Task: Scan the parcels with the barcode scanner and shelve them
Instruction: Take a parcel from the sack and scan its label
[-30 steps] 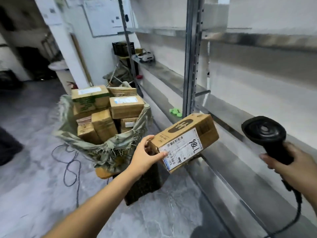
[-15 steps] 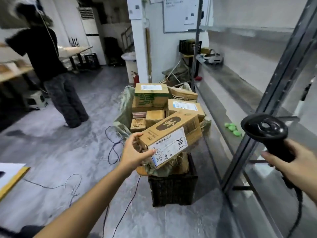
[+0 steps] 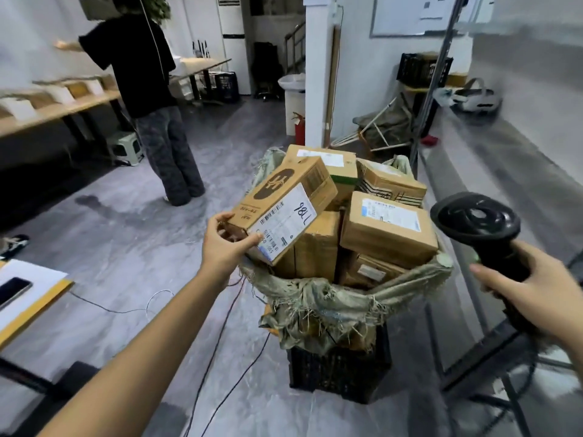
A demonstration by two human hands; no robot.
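Observation:
My left hand (image 3: 225, 244) grips the near end of a brown cardboard parcel (image 3: 285, 206) with a white barcode label marked 786. The parcel hangs tilted over the left rim of a woven sack (image 3: 334, 307) filled with several more cardboard parcels (image 3: 386, 230). My right hand (image 3: 536, 288) holds a black barcode scanner (image 3: 478, 223) by its handle, to the right of the sack, its head turned toward the parcels. The sack rests on a black plastic crate (image 3: 339, 372).
A metal shelf unit (image 3: 504, 159) runs along the right with an upright post (image 3: 433, 80). A person in black (image 3: 148, 99) stands at the back left by a wooden bench. Cables (image 3: 220, 342) trail over the floor. A phone (image 3: 12, 291) lies on paper at the left.
My view has swung left, away from the shelf and toward the room. The held parcel has moved from in front of the shelf to over the sack. The scanner stays at the right.

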